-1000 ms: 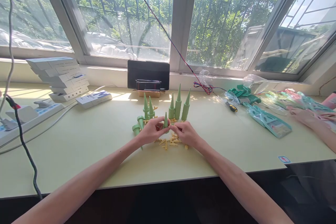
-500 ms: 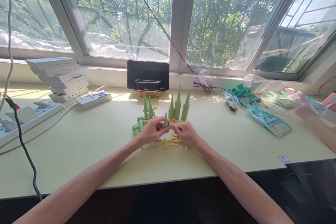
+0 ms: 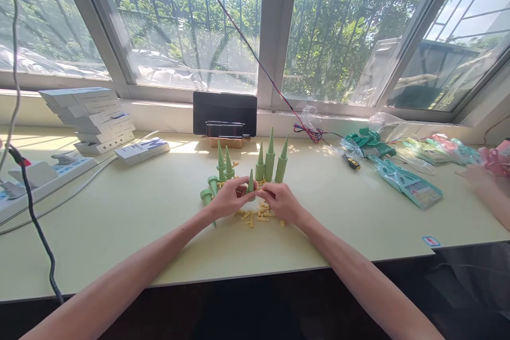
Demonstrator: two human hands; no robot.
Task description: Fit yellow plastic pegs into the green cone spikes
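Two bare hands are meeting over the middle of the table (image 3: pixel 119 234), and many other things are lying along it. At the left edge a white power strip (image 3: pixel 35 180) is sitting with plugs in it, and a black cord (image 3: pixel 37 228) is hanging down past the front edge. Near the back left, a pile of white boxes (image 3: pixel 90 117) is leaning a bit, with one more box (image 3: pixel 142 150) just beside it.

The left hand (image 3: pixel 227 199) is pinching the bottom of a small green cone (image 3: pixel 251 181), which is pointing up between the two hands. The right hand (image 3: pixel 281 202) is closing its fingertips on the same cone from the other side. If it is pressing in a little peg, the pictures are not showing it.

Behind the hands, five green cones (image 3: pixel 271 156) are already standing up, so that part looks done. Two or so green pieces (image 3: pixel 207 191) are lying on their sides by the left hand, and a heap of small yellow pegs (image 3: pixel 257 215) is waiting under the hands, so plenty looks left.

A dark screen (image 3: pixel 225 111) is standing at the back edge. Toward the right, a small screwdriver (image 3: pixel 352 162) and packs in clear bags (image 3: pixel 406 183) are lying. At the far right edge, another person's hand (image 3: pixel 478 178) is resting by pink things (image 3: pixel 498 156).
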